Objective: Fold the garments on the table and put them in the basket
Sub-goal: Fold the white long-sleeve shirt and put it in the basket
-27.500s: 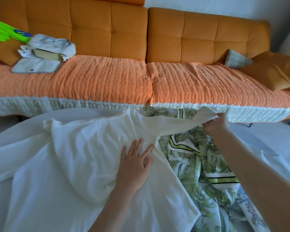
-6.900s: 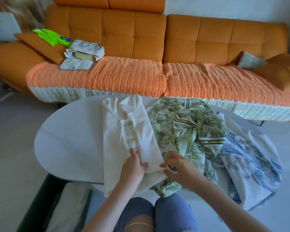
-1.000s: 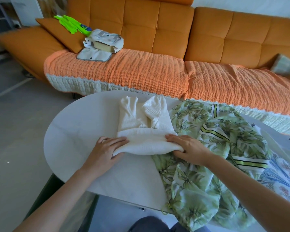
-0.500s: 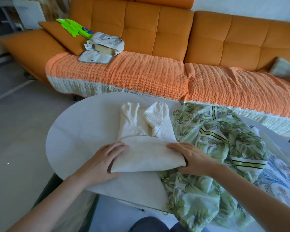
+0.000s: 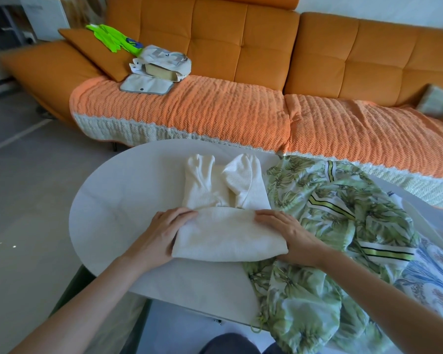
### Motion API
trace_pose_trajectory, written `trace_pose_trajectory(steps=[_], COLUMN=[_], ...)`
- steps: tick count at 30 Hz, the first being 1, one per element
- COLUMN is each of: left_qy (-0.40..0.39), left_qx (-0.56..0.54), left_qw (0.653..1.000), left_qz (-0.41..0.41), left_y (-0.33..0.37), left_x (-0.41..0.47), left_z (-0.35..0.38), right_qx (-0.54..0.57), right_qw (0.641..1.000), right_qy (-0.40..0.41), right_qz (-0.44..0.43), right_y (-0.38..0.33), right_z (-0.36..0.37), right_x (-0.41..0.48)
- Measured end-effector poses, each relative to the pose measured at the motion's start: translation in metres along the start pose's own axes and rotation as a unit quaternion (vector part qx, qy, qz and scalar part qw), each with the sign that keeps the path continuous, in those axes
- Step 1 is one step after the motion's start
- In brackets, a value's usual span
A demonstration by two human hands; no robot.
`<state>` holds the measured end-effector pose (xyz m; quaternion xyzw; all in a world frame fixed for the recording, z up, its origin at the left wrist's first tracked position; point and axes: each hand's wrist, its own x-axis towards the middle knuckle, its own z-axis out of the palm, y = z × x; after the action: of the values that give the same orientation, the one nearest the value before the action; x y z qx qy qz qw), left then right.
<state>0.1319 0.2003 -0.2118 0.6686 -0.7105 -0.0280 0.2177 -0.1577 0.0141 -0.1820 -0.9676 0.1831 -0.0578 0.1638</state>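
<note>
Presently I record the left hand (image 5: pixel 161 236) and right hand (image 5: pixel 290 235) gripping opposite ends of the white garment (image 5: pixel 225 238), fingers curled over its folded half. It lies on the surface (image 5: pixel 118 200), touching the green leaf-print garment (image 5: pixel 330 213) at its right.

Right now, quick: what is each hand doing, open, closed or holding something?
Left hand: holding the left end of the folded cream knit top, fingers on top.
Right hand: holding that top's right end.
</note>
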Motion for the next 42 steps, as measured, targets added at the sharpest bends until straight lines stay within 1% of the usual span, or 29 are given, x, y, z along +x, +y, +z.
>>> trace_pose_trajectory(steps=[2,5,8,10,12,13,17,19,21,23,25,27,30,31,34,36,37,38,40,41,42], left_qy=[0.013,0.056,0.109,0.144,0.177,0.192,0.234,0.251,0.257,0.264,0.273,0.262,0.208,0.19,0.134,0.112,0.114,0.117,0.121,0.126,0.134], left_qx=[-0.014,-0.035,-0.074,-0.092,-0.112,-0.115,-0.183,-0.179,-0.164,-0.162,-0.15,-0.133,-0.1,-0.094,-0.091,-0.109,-0.117,-0.122,-0.14,-0.153,-0.166], left_qw=[1.0,0.998,0.99,0.98,0.967,0.962,0.936,0.932,0.928,0.916,0.906,0.901,0.904,0.905,0.898,0.888,0.884,0.881,0.875,0.871,0.865], left_qz=[0.001,-0.012,-0.051,-0.103,-0.148,-0.159,-0.186,-0.19,-0.212,-0.253,-0.288,-0.32,-0.359,-0.369,-0.409,-0.433,-0.438,-0.442,-0.447,-0.45,-0.454], left_y=[0.002,0.002,0.005,0.008,0.007,0.008,0.019,0.024,0.028,0.033,0.041,0.043,0.031,0.025,0.009,0.005,0.004,0.004,0.005,0.006,0.007], left_x=[0.003,0.005,0.007,0.011,0.018,0.021,0.036,0.041,0.046,0.052,0.058,0.065,0.078,0.08,0.083,0.081,0.08,0.079,0.077,0.076,0.075], left_z=[0.0,-0.003,-0.001,0.001,0.003,0.001,-0.009,-0.012,-0.013,-0.012,-0.013,-0.016,-0.024,-0.025,-0.015,-0.005,-0.002,-0.002,-0.004,-0.005,-0.005], right_qx=[-0.01,-0.018,0.039,0.099,0.201,0.244,0.333,0.358,0.371,0.355,0.349,0.327,0.299,0.289,0.207,0.172,0.176,0.205,0.295,0.32,0.321], right_qw=[1.0,1.0,0.997,0.987,0.96,0.944,0.895,0.871,0.849,0.84,0.827,0.831,0.848,0.853,0.885,0.889,0.885,0.876,0.851,0.851,0.861], right_qy=[-0.007,0.02,0.052,0.068,0.095,0.121,0.215,0.253,0.296,0.331,0.346,0.317,0.228,0.202,0.133,0.109,0.106,0.11,0.117,0.107,0.099], right_qz=[-0.011,-0.012,0.042,0.103,0.17,0.186,0.203,0.221,0.232,0.242,0.274,0.32,0.374,0.386,0.396,0.41,0.418,0.423,0.419,0.403,0.383], right_y=[0.001,0.002,-0.004,-0.012,-0.021,-0.024,-0.04,-0.047,-0.052,-0.052,-0.048,-0.043,-0.031,-0.028,-0.018,-0.016,-0.018,-0.021,-0.024,-0.024,-0.023], right_z=[0.0,-0.004,-0.011,-0.017,-0.023,-0.025,-0.029,-0.031,-0.032,-0.031,-0.027,-0.027,-0.037,-0.04,-0.035,-0.026,-0.026,-0.028,-0.032,-0.032,-0.028], right_x=[0.001,0.001,0.005,0.01,0.014,0.016,0.029,0.036,0.043,0.053,0.066,0.079,0.094,0.098,0.109,0.113,0.113,0.11,0.1,0.094,0.087])
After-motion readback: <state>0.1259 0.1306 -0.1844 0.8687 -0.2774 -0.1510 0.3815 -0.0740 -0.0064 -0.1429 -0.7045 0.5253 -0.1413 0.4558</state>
